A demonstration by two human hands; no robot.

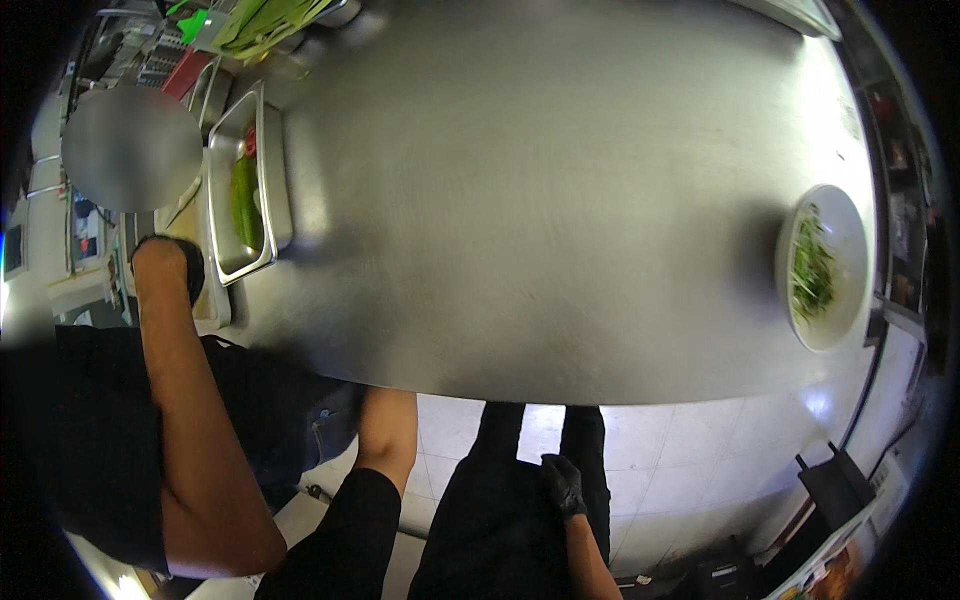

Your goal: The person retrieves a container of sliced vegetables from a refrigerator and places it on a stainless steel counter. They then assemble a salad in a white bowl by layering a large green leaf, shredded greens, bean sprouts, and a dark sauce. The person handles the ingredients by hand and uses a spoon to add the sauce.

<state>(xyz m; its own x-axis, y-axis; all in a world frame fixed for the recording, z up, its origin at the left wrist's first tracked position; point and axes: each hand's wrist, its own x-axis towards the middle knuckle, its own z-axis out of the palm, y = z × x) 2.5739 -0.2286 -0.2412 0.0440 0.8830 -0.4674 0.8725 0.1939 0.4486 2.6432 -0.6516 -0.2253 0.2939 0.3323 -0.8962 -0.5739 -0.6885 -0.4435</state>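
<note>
My right hand (563,487), in a black glove, hangs low beside my dark clothing, short of the worktable's front edge. Its fingers are loosely bent and appear to hold nothing. My left hand does not show. The steel worktable (560,220) spreads out ahead. At its right end stands a white bowl (848,255) of shredded greens (812,265). Over on the left, a rectangular steel pan (281,195) holds a long green vegetable, like a cucumber (243,200), and something red (250,142).
A co-worker at the left has a bare arm (200,430) and a black-gloved hand (190,265) by a light cutting board (213,300). Long green leaves (265,25) lie at the far left. A bare limb (388,430) shows below the table edge, probably the co-worker's leg.
</note>
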